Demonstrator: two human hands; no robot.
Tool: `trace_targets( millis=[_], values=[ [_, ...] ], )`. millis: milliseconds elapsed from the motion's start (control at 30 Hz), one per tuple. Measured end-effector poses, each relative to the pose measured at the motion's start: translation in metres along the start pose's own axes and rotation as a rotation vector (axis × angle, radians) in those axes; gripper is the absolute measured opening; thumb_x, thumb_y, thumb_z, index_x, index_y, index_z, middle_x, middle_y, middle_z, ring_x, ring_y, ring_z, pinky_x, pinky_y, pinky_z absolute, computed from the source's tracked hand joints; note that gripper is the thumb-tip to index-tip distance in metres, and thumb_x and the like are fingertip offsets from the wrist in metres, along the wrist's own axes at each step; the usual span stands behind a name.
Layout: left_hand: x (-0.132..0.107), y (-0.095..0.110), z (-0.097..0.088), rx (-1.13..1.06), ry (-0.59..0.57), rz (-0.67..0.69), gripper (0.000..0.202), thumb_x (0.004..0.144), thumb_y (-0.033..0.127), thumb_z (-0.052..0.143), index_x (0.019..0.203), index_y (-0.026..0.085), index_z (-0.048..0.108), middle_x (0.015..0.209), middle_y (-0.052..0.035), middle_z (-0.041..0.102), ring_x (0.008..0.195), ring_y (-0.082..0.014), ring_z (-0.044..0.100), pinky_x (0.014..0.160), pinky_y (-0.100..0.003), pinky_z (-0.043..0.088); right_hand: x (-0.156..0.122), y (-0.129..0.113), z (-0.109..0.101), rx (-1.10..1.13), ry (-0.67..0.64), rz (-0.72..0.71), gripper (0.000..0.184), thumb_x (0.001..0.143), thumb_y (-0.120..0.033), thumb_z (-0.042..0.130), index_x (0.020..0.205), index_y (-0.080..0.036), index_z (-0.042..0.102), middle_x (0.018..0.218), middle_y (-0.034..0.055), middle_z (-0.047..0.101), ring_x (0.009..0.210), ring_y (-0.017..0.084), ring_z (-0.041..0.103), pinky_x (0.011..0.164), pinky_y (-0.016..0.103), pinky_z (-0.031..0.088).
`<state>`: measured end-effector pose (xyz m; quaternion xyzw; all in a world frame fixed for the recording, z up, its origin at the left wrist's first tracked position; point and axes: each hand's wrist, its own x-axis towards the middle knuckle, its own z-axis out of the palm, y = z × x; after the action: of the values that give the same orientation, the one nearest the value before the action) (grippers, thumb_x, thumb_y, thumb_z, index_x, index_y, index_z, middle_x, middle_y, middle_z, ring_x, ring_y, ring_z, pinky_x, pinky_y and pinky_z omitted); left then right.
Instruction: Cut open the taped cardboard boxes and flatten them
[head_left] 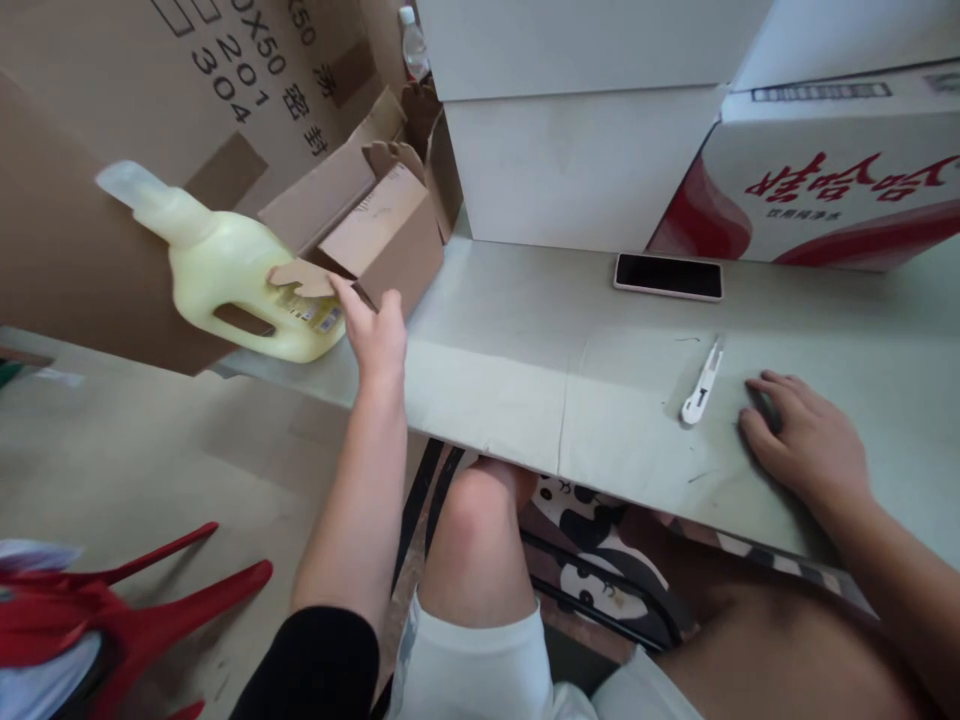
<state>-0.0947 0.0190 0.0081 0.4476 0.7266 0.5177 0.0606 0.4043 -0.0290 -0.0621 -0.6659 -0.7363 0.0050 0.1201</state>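
My left hand [377, 335] reaches out to the table's left end with its fingers stretched. The fingertips touch the bottom end of a pale yellow plastic jug [225, 275] and a torn cardboard flap [301, 277] lying against it. The jug is tilted, its white cap pointing up and left, and its lower side rests at the table edge. Nothing is gripped. My right hand [806, 445] lies palm down on the grey table [510, 370], fingers loosely spread. Just left of it lies a white box cutter [701, 385].
A small open cardboard box [375, 215] stands behind the jug, with large brown cartons [90, 130] at the left. White boxes [577, 160] and a red-printed carton [840, 190] line the back. A dark phone [668, 276] lies flat. A red plastic chair [135, 610] sits on the floor.
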Motion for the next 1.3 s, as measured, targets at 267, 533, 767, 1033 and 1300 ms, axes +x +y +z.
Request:
trace_targets(
  millis=[267, 533, 767, 1033, 1300],
  values=[
    [-0.137, 0.098, -0.032, -0.323, -0.217, -0.291, 0.069, 0.093, 0.026, 0.028, 0.16, 0.022, 0.01, 0.167, -0.0058, 0.022, 0.153, -0.023, 0.025, 0.104, -0.036, 0.051, -0.001, -0.001, 0.001, 0.028, 0.022, 0.033, 0.049, 0.09, -0.042, 0.037, 0.117, -0.013, 0.067, 0.133, 0.0208, 0.064, 0.132, 0.036, 0.056, 0.112, 0.051, 0.044],
    [-0.227, 0.087, -0.058, -0.417, -0.092, -0.061, 0.024, 0.087, 0.027, 0.044, 0.083, 0.031, 0.067, 0.055, 0.0015, 0.057, 0.037, -0.0128, 0.043, 0.048, -0.036, 0.048, -0.017, -0.071, -0.037, 0.512, 0.157, -0.134, 0.03, 0.088, -0.036, 0.053, 0.112, -0.022, 0.063, 0.123, 0.015, 0.067, 0.116, 0.03, 0.064, 0.101, 0.05, 0.05],
    [-0.128, 0.042, -0.017, -0.393, -0.22, -0.152, 0.052, 0.088, 0.04, 0.033, 0.135, 0.024, 0.047, 0.154, -0.0068, 0.047, 0.146, -0.0231, 0.04, 0.117, -0.045, 0.038, -0.028, -0.161, -0.044, 0.859, 0.076, -0.397, 0.046, 0.088, -0.025, 0.058, 0.133, -0.029, 0.053, 0.139, 0.0134, 0.046, 0.136, 0.031, 0.047, 0.106, 0.052, 0.048],
    [-0.195, 0.058, 0.012, -0.574, -0.633, -0.099, 0.054, 0.088, 0.06, 0.052, 0.127, 0.025, 0.063, 0.136, -0.0091, 0.064, 0.127, -0.0291, 0.058, 0.102, -0.043, 0.05, -0.031, -0.153, -0.042, 0.953, 0.413, -0.466, 0.032, 0.079, -0.016, 0.063, 0.109, -0.025, 0.067, 0.144, 0.0095, 0.035, 0.141, 0.034, 0.039, 0.119, 0.055, 0.036],
    [-0.207, 0.064, 0.015, -0.678, -0.314, -0.304, 0.034, 0.08, 0.053, 0.063, 0.092, 0.022, 0.07, 0.098, -0.006, 0.073, 0.087, -0.0172, 0.069, 0.069, -0.026, 0.052, -0.045, -0.101, -0.078, 1.077, 0.492, -0.469, 0.019, 0.081, -0.014, 0.065, 0.066, -0.022, 0.056, 0.101, 0.005, 0.056, 0.106, 0.024, 0.063, 0.097, 0.046, 0.056]
  ],
)
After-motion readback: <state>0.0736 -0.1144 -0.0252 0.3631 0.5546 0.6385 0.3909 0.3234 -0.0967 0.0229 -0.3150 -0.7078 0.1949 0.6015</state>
